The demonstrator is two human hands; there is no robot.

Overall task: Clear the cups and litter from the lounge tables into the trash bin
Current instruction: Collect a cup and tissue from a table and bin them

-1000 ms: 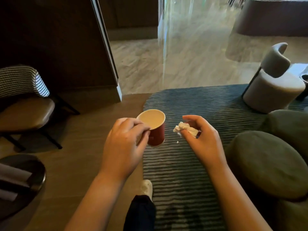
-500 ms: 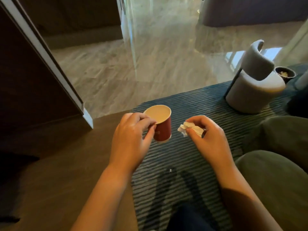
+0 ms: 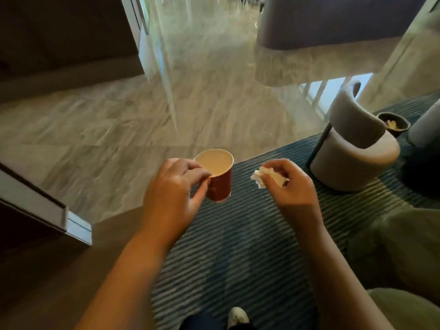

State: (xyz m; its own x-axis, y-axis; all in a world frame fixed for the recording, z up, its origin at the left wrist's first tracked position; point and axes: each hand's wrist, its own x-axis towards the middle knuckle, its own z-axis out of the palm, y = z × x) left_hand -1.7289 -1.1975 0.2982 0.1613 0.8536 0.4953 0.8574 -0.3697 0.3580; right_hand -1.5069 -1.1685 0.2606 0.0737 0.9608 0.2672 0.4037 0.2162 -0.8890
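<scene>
My left hand (image 3: 175,189) pinches the rim of a red paper cup (image 3: 217,178) with a pale empty inside, held upright over the edge of the striped rug. My right hand (image 3: 289,184) is closed around a crumpled white tissue (image 3: 260,176), which sticks out past the fingers. Both are held in front of me at about the same height, a short gap apart. A small dark round bin (image 3: 394,123) with pale litter inside stands on the floor at the far right, behind a grey chair.
A grey low-backed chair (image 3: 354,160) stands on the blue striped rug (image 3: 250,246) to the right. Green cushions (image 3: 400,246) lie at the right edge. A glass wall runs ahead, a dark wall corner (image 3: 71,225) is at left. My shoe (image 3: 238,316) shows below.
The view has swung to the right and forward: the striped chair and round table at left are gone, the dark bin has come into sight. Both hands keep their holds.
</scene>
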